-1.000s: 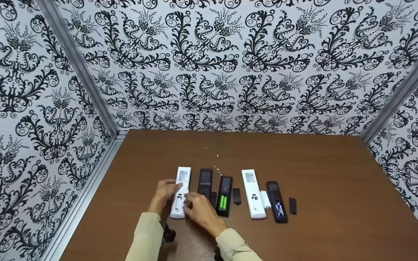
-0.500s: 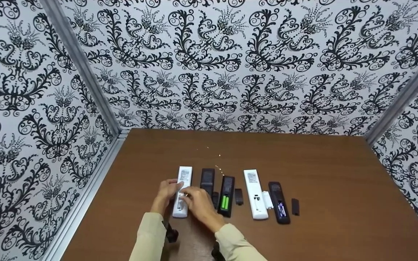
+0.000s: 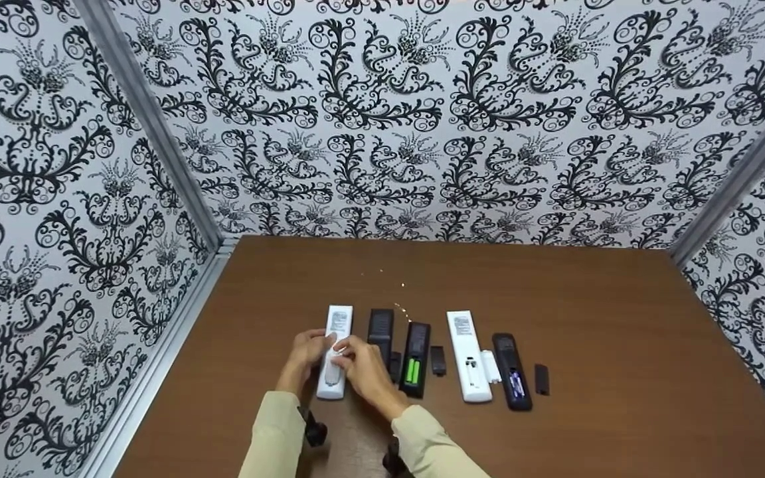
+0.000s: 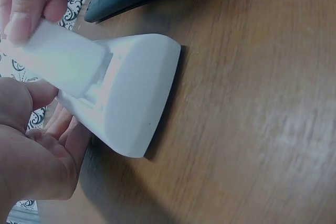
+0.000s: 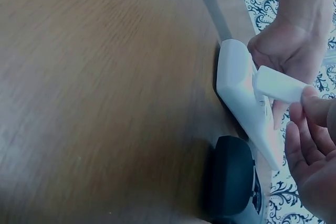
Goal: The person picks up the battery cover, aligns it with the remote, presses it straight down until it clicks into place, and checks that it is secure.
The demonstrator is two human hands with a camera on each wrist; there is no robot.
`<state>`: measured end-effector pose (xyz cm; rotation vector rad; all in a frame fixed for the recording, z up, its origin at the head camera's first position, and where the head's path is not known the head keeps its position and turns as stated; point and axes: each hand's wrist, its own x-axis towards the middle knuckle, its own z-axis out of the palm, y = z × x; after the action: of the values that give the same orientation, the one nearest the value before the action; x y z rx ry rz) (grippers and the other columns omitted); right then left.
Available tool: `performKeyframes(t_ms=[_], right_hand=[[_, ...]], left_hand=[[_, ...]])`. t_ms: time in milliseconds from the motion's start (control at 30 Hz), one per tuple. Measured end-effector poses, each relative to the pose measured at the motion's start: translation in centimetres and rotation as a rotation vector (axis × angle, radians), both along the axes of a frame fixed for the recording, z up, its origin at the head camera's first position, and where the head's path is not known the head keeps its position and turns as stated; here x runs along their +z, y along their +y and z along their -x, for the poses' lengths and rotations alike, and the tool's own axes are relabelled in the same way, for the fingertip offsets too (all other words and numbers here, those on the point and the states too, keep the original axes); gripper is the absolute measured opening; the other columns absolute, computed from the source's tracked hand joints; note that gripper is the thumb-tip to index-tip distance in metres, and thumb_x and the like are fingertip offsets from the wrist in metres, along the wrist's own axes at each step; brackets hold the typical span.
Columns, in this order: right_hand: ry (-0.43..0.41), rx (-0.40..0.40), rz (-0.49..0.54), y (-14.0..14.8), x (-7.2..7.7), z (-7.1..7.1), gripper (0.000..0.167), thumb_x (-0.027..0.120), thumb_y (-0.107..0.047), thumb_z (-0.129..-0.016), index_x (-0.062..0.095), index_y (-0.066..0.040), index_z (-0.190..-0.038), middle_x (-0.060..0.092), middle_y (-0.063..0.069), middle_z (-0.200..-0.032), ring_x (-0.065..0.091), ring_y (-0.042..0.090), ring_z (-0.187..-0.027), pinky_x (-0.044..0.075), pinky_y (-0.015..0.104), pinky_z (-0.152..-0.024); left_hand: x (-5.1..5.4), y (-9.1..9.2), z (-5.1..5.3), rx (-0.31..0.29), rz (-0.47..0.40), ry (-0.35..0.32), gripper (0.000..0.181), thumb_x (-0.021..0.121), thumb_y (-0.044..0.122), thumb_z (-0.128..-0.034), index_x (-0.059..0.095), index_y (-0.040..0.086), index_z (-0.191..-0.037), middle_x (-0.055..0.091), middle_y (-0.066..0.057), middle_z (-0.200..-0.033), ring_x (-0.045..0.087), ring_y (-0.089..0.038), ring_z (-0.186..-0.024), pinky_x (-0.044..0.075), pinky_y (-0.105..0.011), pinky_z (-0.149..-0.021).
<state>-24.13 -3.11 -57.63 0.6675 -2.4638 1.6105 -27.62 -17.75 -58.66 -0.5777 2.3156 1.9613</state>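
A white remote control (image 3: pixel 339 321) lies back side up on the table, at the left of the row in the head view. My left hand (image 3: pixel 303 355) grips it along its left edge, with the thumb near the middle of its back. My right hand (image 3: pixel 368 370) pinches one end of a white battery cover (image 5: pixel 278 83) between thumb and fingers. This cover is held tilted over the battery compartment, its low end close to the remote's bottom end (image 4: pixel 140 98). Whether the cover touches the remote, I cannot tell. It hides most of the compartment.
To the right lie a black remote (image 3: pixel 380 325), another black remote with green batteries (image 3: pixel 413 370), a second white remote (image 3: pixel 463 332) and a slim black remote (image 3: pixel 503 348). Loose covers lie beside them, including a black cover (image 3: pixel 542 379) and a white cover (image 3: pixel 491 366).
My right hand has moved from the remote's right edge up over its back, bringing the cover above the compartment, which showed uncovered a second ago. The left hand keeps its grip.
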Motion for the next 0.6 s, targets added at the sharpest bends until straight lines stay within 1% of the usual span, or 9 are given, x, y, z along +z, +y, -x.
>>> performKeyframes(t_ms=[167,300,400,467,533,600], right_hand=[[-0.035,-0.009,-0.007,-0.1,-0.2,0.1,0.011,0.075,-0.004,-0.086,0.068,-0.001,-0.093,0.077,0.012,-0.085,0.072,0.018,-0.079,0.054,0.022,-0.073],[-0.02,-0.022,-0.013,-0.4,-0.5,0.2,0.01,0.075,-0.004,-0.086,0.07,-0.002,-0.094,0.076,0.011,-0.085,0.07,0.015,-0.078,0.053,0.022,-0.072],[0.003,-0.056,-0.031,-0.7,-0.9,0.3,0.01,0.076,-0.004,-0.086,0.073,-0.001,-0.095,0.075,0.01,-0.085,0.068,0.014,-0.077,0.053,0.022,-0.071],[0.01,-0.088,-0.045,-0.9,-1.1,0.2,0.012,0.076,-0.005,-0.085,0.075,-0.002,-0.096,0.073,0.01,-0.086,0.066,0.014,-0.078,0.053,0.022,-0.071],[0.014,-0.119,-0.061,-1.1,-1.4,0.1,0.014,0.077,-0.007,-0.085,0.076,-0.002,-0.098,0.071,0.009,-0.086,0.064,0.014,-0.079,0.052,0.023,-0.072],[0.012,-0.143,-0.068,-1.3,-1.6,0.0,0.016,0.078,-0.008,-0.084,0.077,-0.003,-0.099,0.068,0.009,-0.088,0.062,0.016,-0.082,0.051,0.024,-0.074]], left_hand=[[0.1,0.1,-0.1,0.0,0.015,-0.014,0.044,0.064,0.011,-0.0918,0.056,-0.018,-0.124,0.067,-0.028,-0.109,0.061,-0.023,-0.088,0.05,-0.027,-0.075],[0.0,0.1,0.0,-0.003,0.032,-0.017,0.044,0.064,0.013,-0.092,0.057,-0.017,-0.124,0.064,-0.031,-0.119,0.061,-0.028,-0.099,0.051,-0.032,-0.085],[-0.1,0.1,0.1,-0.009,0.046,-0.027,0.046,0.063,0.014,-0.0931,0.056,-0.016,-0.127,0.059,-0.033,-0.128,0.059,-0.036,-0.113,0.049,-0.04,-0.096],[-0.1,0.2,0.0,-0.014,0.047,-0.032,0.047,0.062,0.015,-0.0941,0.054,-0.016,-0.129,0.056,-0.034,-0.132,0.057,-0.041,-0.12,0.047,-0.045,-0.102],[0.0,0.2,-0.2,-0.015,0.053,-0.034,0.048,0.061,0.015,-0.0947,0.053,-0.016,-0.13,0.055,-0.035,-0.133,0.055,-0.044,-0.123,0.046,-0.047,-0.104],[0.1,0.2,-0.3,-0.015,0.057,-0.03,0.047,0.061,0.015,-0.0952,0.053,-0.016,-0.129,0.055,-0.035,-0.133,0.055,-0.044,-0.123,0.047,-0.047,-0.103]])
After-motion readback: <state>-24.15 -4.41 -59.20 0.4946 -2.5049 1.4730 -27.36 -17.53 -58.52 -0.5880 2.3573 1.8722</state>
